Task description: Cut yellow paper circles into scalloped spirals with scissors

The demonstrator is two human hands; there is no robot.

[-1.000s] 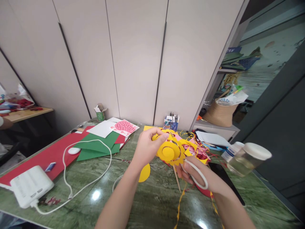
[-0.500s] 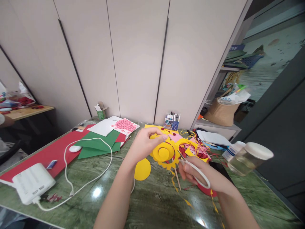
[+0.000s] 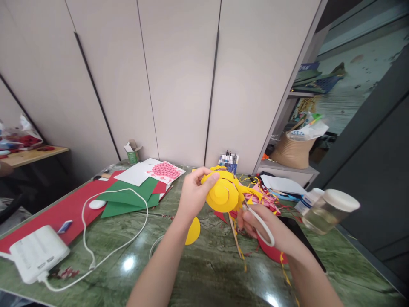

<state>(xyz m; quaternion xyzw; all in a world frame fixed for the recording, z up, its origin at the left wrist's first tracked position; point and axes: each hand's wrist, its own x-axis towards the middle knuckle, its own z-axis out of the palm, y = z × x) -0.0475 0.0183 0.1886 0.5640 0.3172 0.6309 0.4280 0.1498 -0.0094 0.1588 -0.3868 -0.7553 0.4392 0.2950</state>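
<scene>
Above the table, my left hand (image 3: 196, 187) pinches a yellow paper spiral (image 3: 223, 195) between thumb and fingers. The spiral is cut into a coil with a wavy outer edge, and a strip of it trails off to the right. My right hand (image 3: 258, 219) is closed around white-handled scissors (image 3: 264, 232), whose blades point up and left at the spiral's right edge; the blade tips are partly hidden. A yellow paper circle (image 3: 193, 232) lies on the table below my left wrist, partly covered by my forearm. A thin wooden stick (image 3: 234, 236) lies below the spiral.
Pink and red scraps (image 3: 266, 200) pile up behind my right hand. To the right stand a lidded jar (image 3: 329, 213) and a dark tablet-like slab (image 3: 300, 241). Green paper (image 3: 128, 200), red paper (image 3: 73, 213), a white power bank (image 3: 40, 253) and its cable (image 3: 119, 247) lie left.
The yellow spiral has turned in my left hand, its coil now facing me more fully and covering more of the scraps. The scissors stay by its right edge. The camera view has shifted slightly.
</scene>
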